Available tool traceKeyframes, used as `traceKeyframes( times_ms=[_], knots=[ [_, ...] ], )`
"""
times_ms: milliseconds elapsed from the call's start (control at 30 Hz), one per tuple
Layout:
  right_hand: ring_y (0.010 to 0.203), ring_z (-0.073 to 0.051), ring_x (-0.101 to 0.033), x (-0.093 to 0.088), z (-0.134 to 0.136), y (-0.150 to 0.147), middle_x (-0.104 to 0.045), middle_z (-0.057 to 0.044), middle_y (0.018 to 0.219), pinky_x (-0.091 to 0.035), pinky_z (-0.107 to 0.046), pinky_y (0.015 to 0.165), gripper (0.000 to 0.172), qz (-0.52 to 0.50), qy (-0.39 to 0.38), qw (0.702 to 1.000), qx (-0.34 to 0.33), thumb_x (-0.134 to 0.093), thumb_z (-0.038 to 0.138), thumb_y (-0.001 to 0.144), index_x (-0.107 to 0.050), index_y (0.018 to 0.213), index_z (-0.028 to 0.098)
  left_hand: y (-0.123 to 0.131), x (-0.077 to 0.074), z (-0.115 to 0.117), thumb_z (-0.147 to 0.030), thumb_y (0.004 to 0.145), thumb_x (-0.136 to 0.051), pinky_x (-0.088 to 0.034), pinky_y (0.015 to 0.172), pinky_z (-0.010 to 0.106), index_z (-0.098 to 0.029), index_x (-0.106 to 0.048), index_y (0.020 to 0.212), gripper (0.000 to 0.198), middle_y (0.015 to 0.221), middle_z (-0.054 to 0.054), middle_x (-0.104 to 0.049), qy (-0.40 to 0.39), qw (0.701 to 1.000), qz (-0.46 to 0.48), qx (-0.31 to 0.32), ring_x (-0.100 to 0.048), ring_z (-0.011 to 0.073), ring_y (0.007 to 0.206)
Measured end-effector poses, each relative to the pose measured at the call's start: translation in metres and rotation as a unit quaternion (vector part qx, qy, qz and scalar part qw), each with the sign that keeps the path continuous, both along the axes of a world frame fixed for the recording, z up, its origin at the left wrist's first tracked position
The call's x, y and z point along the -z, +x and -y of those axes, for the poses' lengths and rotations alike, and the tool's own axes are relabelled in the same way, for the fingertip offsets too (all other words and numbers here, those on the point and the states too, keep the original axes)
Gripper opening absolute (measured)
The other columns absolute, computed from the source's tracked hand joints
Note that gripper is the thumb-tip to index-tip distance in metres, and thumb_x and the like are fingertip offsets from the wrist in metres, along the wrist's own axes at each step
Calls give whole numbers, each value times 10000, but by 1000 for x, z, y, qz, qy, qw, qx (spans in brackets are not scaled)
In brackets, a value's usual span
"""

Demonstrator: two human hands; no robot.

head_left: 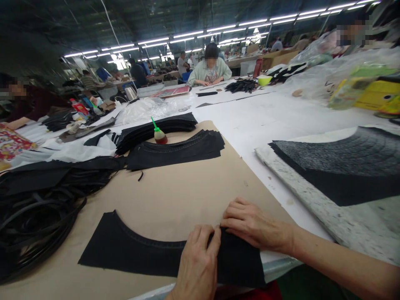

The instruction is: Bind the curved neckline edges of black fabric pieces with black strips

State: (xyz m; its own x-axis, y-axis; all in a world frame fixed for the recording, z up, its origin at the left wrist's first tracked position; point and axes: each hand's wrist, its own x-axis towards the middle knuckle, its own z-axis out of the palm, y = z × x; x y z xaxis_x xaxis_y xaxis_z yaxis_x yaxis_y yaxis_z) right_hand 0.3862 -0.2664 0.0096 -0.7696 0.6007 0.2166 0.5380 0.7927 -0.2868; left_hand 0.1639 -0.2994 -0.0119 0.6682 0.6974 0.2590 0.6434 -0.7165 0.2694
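A flat black leather-like piece (140,254) with a curved inner edge lies on brown paper at the table's front edge. My left hand (198,256) rests on it, thumb and fingers closed at the curved edge. Close beside it on the right, my right hand (245,223) has its fingers bent down and closed on the same edge, near the piece's right end. The fingertips of both hands nearly meet, and what lies under them is hidden. A narrow folded band runs along the curve to the left of my hands.
Stacked black curved pieces (176,150) lie farther back, beside a green-tipped squeeze bottle (160,136). Coiled black strips (34,225) fill the left side. On the right, more black pieces (337,166) overlap on a pale slab (293,200). A co-worker (209,68) sits across the table.
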Motion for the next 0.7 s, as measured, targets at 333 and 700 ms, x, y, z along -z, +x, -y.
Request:
traceKeyframes(
  times_ms=[333,700],
  knots=[
    [815,-173,-477,1,1,12,-604,-63,889,-333,-329,756,240,-4,25,1000,-3,-365,177,986,-605,978,156,-2,23,5,10,787,-376,-459,934,371,-78,-453,1339,564,1167,122,-584,128,991,-14,19,-515,259,1083],
    [805,-177,-474,-1,2,12,-595,-61,875,-330,-333,757,231,7,37,999,6,-370,173,980,-599,1010,159,18,-9,-4,25,783,-326,-505,865,397,-111,-568,1210,509,1052,128,-570,-107,993,52,3,-530,234,960]
  ],
)
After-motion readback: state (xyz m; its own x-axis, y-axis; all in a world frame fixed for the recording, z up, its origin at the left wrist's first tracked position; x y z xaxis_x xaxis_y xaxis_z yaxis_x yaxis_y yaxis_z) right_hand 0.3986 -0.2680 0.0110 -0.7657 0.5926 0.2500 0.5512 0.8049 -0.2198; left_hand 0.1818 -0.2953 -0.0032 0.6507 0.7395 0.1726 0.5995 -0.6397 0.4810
